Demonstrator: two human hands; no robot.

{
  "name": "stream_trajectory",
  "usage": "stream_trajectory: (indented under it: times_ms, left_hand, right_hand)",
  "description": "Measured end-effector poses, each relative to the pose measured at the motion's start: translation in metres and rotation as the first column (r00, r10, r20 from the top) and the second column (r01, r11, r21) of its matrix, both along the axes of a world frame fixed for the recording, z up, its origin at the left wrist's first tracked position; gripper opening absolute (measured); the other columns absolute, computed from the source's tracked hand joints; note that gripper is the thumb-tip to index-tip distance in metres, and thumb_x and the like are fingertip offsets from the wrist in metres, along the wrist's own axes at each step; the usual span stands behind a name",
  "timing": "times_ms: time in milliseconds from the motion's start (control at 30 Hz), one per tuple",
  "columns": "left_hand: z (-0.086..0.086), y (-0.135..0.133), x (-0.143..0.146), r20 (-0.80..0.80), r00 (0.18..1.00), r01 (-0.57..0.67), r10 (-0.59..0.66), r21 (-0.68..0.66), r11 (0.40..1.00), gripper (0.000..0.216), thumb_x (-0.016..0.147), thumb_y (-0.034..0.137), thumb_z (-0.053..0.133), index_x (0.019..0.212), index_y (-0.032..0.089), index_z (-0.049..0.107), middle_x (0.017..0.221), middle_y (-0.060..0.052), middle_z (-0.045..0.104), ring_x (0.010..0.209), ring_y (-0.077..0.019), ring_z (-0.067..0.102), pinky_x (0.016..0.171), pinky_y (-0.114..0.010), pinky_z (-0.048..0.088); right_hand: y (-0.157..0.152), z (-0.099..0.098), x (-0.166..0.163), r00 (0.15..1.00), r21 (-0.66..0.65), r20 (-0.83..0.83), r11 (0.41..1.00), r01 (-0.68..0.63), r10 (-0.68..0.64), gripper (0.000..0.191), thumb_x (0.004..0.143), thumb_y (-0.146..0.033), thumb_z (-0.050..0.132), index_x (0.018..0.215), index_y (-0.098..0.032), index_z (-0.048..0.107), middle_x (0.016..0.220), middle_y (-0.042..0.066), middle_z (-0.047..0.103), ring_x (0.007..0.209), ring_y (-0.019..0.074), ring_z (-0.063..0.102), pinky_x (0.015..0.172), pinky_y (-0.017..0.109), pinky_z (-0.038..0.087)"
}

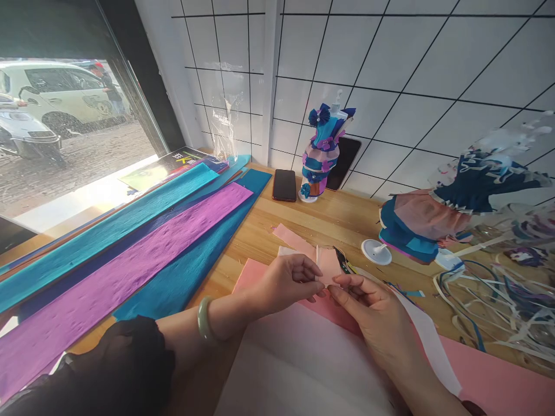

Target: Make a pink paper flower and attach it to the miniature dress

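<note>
White tiled wall with dark grid lines backs a wooden worktable (pixel 303 222), and at ten o'clock a window shows a wet street with a parked white car (pixel 56 95). Long strips of teal crepe paper (pixel 99 242) and purple crepe paper (pixel 130 271) lie diagonally across the table's left side. Toward twelve o'clock a dark phone (pixel 284 185) lies flat, just beside a small dress form (pixel 323 153) clothed in blue, teal and pink paper layers, apparently complete. At two o'clock a second, larger paper dress (pixel 427 222) in navy, pink and blue lies tipped on its side near a white round stand (pixel 376 252), with a tangle of paper trimmings (pixel 489 300) at three o'clock.

At the centre, the left hand (pixel 284 280), a pale green bangle (pixel 203 319) on its wrist, pinches a small pink paper piece (pixel 328 266) between thumb and fingers. The right hand (pixel 373 306) meets it from four o'clock, fingertips closed on the same piece's lower edge. That piece is raised just above a pink sheet (pixel 498 384) and a white sheet (pixel 303 370). Judging by the trimmings and two dressed forms, much is already made; this piece looks only partly shaped.
</note>
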State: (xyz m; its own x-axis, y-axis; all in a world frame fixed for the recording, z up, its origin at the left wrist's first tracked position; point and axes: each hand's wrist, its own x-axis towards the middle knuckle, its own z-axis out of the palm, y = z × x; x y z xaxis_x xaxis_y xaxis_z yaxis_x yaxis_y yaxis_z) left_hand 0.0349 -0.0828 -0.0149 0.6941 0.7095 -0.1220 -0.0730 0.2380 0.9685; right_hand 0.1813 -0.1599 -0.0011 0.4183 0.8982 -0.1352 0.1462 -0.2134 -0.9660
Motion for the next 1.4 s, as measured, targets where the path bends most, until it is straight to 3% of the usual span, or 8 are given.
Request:
stream_trajectory:
  times_ms: [233, 500, 767, 900, 1067, 1233, 1400]
  left_hand:
    - [-0.006, -0.001, 0.0, -0.008, 1.0, 0.029, -0.028, 0.116, 0.993, 0.04, 0.067, 0.029, 0.068, 0.102, 0.016, 0.052, 0.061, 0.004, 0.051, 0.055, -0.0075, 0.053, 0.053, -0.022, 0.049]
    - [-0.007, 0.0, 0.001, 0.006, 0.999, 0.043, -0.044, 0.097, 0.994, 0.025, 0.069, 0.022, 0.064, 0.092, 0.016, 0.057, 0.061, 0.005, 0.048, 0.055, -0.0059, 0.051, 0.054, -0.02, 0.05]
    - [-0.007, 0.001, 0.0, -0.041, 0.997, 0.063, -0.06, 0.078, 0.995, 0.028, 0.068, 0.026, 0.065, 0.092, 0.015, 0.057, 0.062, 0.003, 0.051, 0.059, -0.0086, 0.054, 0.059, -0.024, 0.051]
    - [-0.007, 0.002, -0.001, -0.078, 0.995, 0.065, -0.055, 0.131, 0.989, 0.028, 0.07, 0.027, 0.064, 0.094, 0.015, 0.057, 0.064, 0.002, 0.051, 0.061, -0.0098, 0.055, 0.058, -0.023, 0.049]
    - [-0.006, 0.003, -0.005, -0.107, 0.992, -0.032, 0.061, 0.252, 0.967, 0.034, 0.072, 0.032, 0.064, 0.1, 0.015, 0.056, 0.062, 0.003, 0.046, 0.057, -0.007, 0.048, 0.05, -0.018, 0.037]
    - [-0.005, 0.005, -0.006, 0.02, 0.997, -0.071, 0.07, 0.08, 0.994, 0.045, 0.075, 0.03, 0.06, 0.116, 0.017, 0.044, 0.067, 0.002, 0.053, 0.057, -0.0089, 0.053, 0.053, -0.021, 0.043]
    - [-0.008, 0.008, -0.004, 0.093, 0.99, -0.1, 0.101, -0.021, 0.995, 0.068, 0.071, 0.024, 0.065, 0.13, 0.023, 0.031, 0.074, 0.0, 0.059, 0.064, -0.0137, 0.059, 0.057, -0.026, 0.047]
  right_hand:
    - [-0.001, -0.004, -0.001, 0.998, 0.025, 0.049, 0.999, -0.03, 0.028, 0.028, 0.062, -0.04, 0.071, 0.081, -0.019, 0.066, 0.07, 0.002, 0.064, 0.067, 0.0165, 0.061, 0.063, 0.027, 0.052]
    - [-0.001, -0.006, -0.001, 0.988, 0.038, 0.147, 0.998, -0.059, 0.053, 0.026, 0.064, -0.036, 0.068, 0.085, -0.02, 0.067, 0.076, 0.002, 0.067, 0.072, 0.0162, 0.061, 0.067, 0.027, 0.051]
    - [-0.001, -0.006, 0.0, 0.964, 0.043, 0.261, 0.997, -0.068, 0.055, 0.024, 0.066, -0.037, 0.066, 0.084, -0.022, 0.068, 0.068, 0.0, 0.064, 0.065, 0.0159, 0.06, 0.06, 0.026, 0.05]
    - [-0.001, -0.007, 0.0, 0.946, 0.071, 0.316, 0.992, -0.101, 0.074, 0.023, 0.069, -0.038, 0.064, 0.085, -0.022, 0.068, 0.072, 0.001, 0.065, 0.063, 0.0156, 0.059, 0.058, 0.026, 0.049]
    - [-0.004, -0.006, -0.003, 0.89, 0.021, 0.43, 0.984, -0.178, 0.152, 0.017, 0.071, -0.035, 0.062, 0.085, -0.026, 0.068, 0.066, -0.001, 0.064, 0.062, 0.0162, 0.06, 0.064, 0.028, 0.049]
    - [-0.007, -0.015, -0.003, 0.882, 0.001, 0.428, 0.976, -0.218, 0.196, 0.026, 0.074, -0.038, 0.06, 0.097, -0.026, 0.065, 0.078, 0.0, 0.065, 0.071, 0.0172, 0.061, 0.068, 0.029, 0.05]
    - [-0.007, -0.02, -0.004, 0.864, 0.005, 0.455, 0.97, -0.245, 0.216, 0.025, 0.074, -0.035, 0.06, 0.096, -0.024, 0.065, 0.078, 0.0, 0.065, 0.074, 0.0173, 0.062, 0.073, 0.028, 0.049]
